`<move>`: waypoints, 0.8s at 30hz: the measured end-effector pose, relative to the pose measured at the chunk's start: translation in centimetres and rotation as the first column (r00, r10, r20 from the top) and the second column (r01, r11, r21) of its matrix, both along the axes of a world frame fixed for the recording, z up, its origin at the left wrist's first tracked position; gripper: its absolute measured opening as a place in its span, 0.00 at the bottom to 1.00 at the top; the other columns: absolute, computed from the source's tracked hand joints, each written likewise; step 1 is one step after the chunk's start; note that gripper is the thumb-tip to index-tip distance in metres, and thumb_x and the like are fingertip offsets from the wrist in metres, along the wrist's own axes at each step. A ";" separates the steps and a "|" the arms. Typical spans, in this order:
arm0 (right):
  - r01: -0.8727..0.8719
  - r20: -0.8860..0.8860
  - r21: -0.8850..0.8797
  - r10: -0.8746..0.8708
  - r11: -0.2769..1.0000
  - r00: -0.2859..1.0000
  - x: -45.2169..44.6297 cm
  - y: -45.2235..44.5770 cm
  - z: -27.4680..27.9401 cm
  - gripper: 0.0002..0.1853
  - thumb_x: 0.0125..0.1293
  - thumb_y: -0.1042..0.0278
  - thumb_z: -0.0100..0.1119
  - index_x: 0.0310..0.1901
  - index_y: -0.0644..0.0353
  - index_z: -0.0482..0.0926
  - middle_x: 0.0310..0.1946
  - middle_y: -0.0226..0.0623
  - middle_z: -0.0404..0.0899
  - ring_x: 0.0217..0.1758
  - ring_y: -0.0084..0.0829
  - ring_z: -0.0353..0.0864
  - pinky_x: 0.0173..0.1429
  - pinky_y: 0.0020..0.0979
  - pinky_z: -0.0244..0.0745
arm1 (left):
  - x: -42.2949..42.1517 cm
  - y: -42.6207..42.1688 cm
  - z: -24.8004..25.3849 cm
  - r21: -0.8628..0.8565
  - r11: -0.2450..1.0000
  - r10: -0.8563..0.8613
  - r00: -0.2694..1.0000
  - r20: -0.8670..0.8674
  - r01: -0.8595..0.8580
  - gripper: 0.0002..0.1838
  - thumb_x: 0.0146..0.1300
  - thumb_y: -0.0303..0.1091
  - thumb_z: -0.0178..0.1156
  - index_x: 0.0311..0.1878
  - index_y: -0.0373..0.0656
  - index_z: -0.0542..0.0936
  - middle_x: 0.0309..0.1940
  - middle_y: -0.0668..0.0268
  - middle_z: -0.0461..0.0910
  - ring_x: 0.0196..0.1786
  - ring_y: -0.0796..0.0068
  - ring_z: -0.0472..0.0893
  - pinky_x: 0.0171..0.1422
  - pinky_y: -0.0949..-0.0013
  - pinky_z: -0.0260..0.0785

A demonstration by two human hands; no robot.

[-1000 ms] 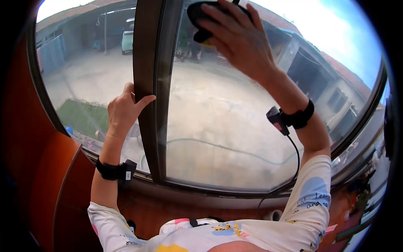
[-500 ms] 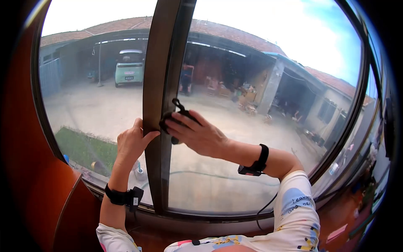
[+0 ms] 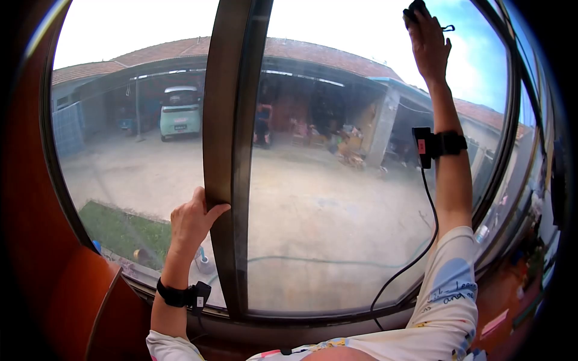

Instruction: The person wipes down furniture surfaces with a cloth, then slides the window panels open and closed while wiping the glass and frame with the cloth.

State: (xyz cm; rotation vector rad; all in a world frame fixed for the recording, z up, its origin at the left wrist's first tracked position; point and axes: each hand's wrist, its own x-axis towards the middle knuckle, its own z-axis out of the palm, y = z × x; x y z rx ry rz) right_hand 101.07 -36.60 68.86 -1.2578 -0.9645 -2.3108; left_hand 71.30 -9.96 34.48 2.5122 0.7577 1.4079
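My left hand (image 3: 194,218) grips the edge of the dark window frame post (image 3: 221,162), its thumb across the front and its fingers behind. High at the upper right, my right hand (image 3: 428,45) holds a black object (image 3: 415,12) with a small loop against the window pane (image 3: 325,198). The black object is partly covered by the fingers. Both forearms wear black straps with small boxes, and a cable hangs from the right one.
Behind the glass lie a paved yard, a pale green vehicle (image 3: 180,112), a tiled roof (image 3: 325,55) and a hose (image 3: 325,260). A reddish-brown wooden panel (image 3: 78,295) stands at the lower left. Assorted items are at the far right.
My right hand moved from the upper pane down left to the post, then up to the upper right with the black object. My left hand stays on the post. The view has tilted upward.
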 end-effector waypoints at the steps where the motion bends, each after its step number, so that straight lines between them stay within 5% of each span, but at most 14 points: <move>1: -0.078 -0.057 -0.019 0.077 0.997 0.995 -0.4 -0.1 -0.1 0.18 0.69 0.64 0.52 0.56 0.63 0.75 0.65 0.45 0.68 0.67 0.50 0.66 0.67 0.50 0.60 | 0.0 -0.3 0.2 0.003 1.000 -0.017 1.000 -0.003 0.017 0.24 0.55 0.55 0.68 0.36 0.43 0.74 0.18 0.67 0.77 0.24 0.61 0.80 0.31 0.61 0.71; 2: -0.147 -0.115 -0.032 0.143 0.989 0.983 -0.5 -0.6 -0.2 0.18 0.69 0.66 0.52 0.56 0.65 0.75 0.66 0.48 0.68 0.67 0.52 0.66 0.68 0.47 0.60 | -0.1 -0.4 0.3 -0.006 1.000 -0.018 1.000 0.023 0.018 0.24 0.55 0.55 0.69 0.36 0.43 0.74 0.18 0.67 0.76 0.23 0.62 0.80 0.31 0.62 0.71; 3: -0.069 0.070 -0.029 0.071 0.997 0.995 4.4 0.3 -1.2 0.22 0.74 0.51 0.47 0.65 0.45 0.72 0.69 0.31 0.67 0.74 0.42 0.61 0.72 0.56 0.48 | 0.0 -0.3 0.2 -0.011 1.000 -0.027 0.999 0.047 0.028 0.24 0.54 0.54 0.69 0.36 0.44 0.74 0.17 0.68 0.76 0.23 0.63 0.80 0.31 0.62 0.71; 5: -0.067 -0.057 -0.096 0.062 0.993 0.996 -2.6 3.5 -10.4 0.21 0.67 0.55 0.56 0.61 0.43 0.74 0.67 0.32 0.68 0.73 0.43 0.59 0.71 0.56 0.50 | 0.1 0.0 0.2 -0.026 1.000 0.004 1.000 0.000 -0.004 0.24 0.53 0.54 0.70 0.37 0.44 0.74 0.18 0.68 0.77 0.23 0.64 0.80 0.31 0.63 0.71; 6: -0.088 -0.165 -0.268 0.044 0.959 0.985 -6.0 4.3 -15.3 0.22 0.65 0.55 0.58 0.61 0.42 0.74 0.68 0.31 0.66 0.74 0.42 0.58 0.73 0.55 0.47 | 0.2 0.0 0.1 -0.025 1.000 -0.010 1.000 0.012 0.011 0.24 0.53 0.54 0.70 0.37 0.44 0.74 0.18 0.68 0.77 0.23 0.63 0.80 0.31 0.63 0.71; 10: -0.063 -0.091 -0.793 -0.015 0.606 0.996 -8.7 4.7 -34.9 0.25 0.61 0.55 0.58 0.62 0.36 0.73 0.72 0.21 0.60 0.78 0.33 0.50 0.79 0.52 0.37 | 0.3 0.4 -0.4 0.019 1.000 -0.023 0.997 0.075 0.021 0.23 0.53 0.53 0.70 0.38 0.45 0.74 0.18 0.67 0.77 0.24 0.62 0.80 0.31 0.61 0.70; 14: 0.033 0.039 -0.975 0.026 0.218 0.999 -6.0 -0.1 -45.2 0.23 0.69 0.56 0.52 0.65 0.40 0.71 0.73 0.16 0.59 0.78 0.25 0.49 0.80 0.45 0.40 | -0.1 0.0 0.1 -0.012 1.000 -0.016 0.999 0.045 0.017 0.23 0.53 0.53 0.70 0.38 0.45 0.74 0.19 0.67 0.77 0.24 0.60 0.80 0.31 0.61 0.70; 17: 0.036 0.040 -0.963 0.010 0.267 0.999 -3.7 -3.3 -39.9 0.23 0.67 0.53 0.54 0.64 0.39 0.73 0.71 0.14 0.61 0.77 0.25 0.52 0.79 0.44 0.42 | 0.1 0.1 -0.1 0.000 1.000 0.000 1.000 0.013 0.000 0.23 0.53 0.53 0.70 0.38 0.45 0.75 0.18 0.67 0.77 0.24 0.61 0.80 0.31 0.61 0.70; 20: 0.032 -0.046 -0.776 -0.107 0.630 0.993 -2.1 -5.9 -26.7 0.21 0.62 0.53 0.61 0.58 0.32 0.77 0.70 0.17 0.64 0.75 0.27 0.57 0.78 0.52 0.37 | 0.4 0.5 -0.5 0.012 1.000 -0.024 0.998 0.058 0.023 0.22 0.53 0.52 0.71 0.39 0.46 0.75 0.18 0.68 0.76 0.22 0.64 0.79 0.30 0.62 0.70; 22: 0.018 -0.164 -0.591 -0.142 0.806 0.976 -0.2 -7.8 -17.2 0.23 0.64 0.56 0.60 0.61 0.40 0.75 0.69 0.26 0.65 0.76 0.35 0.57 0.78 0.51 0.33 | 0.4 0.4 -0.3 -0.010 0.997 -0.069 0.993 0.093 0.071 0.22 0.54 0.52 0.70 0.39 0.46 0.75 0.18 0.69 0.76 0.22 0.65 0.79 0.30 0.64 0.70; 24: 0.092 0.050 -0.369 -0.079 0.925 0.996 4.8 -9.5 -8.2 0.21 0.71 0.58 0.53 0.65 0.43 0.71 0.71 0.29 0.63 0.76 0.31 0.57 0.77 0.50 0.43 | -0.1 -0.7 0.5 0.019 1.000 -0.019 0.999 0.042 0.018 0.24 0.55 0.55 0.68 0.40 0.45 0.75 0.19 0.68 0.77 0.23 0.65 0.80 0.28 0.65 0.70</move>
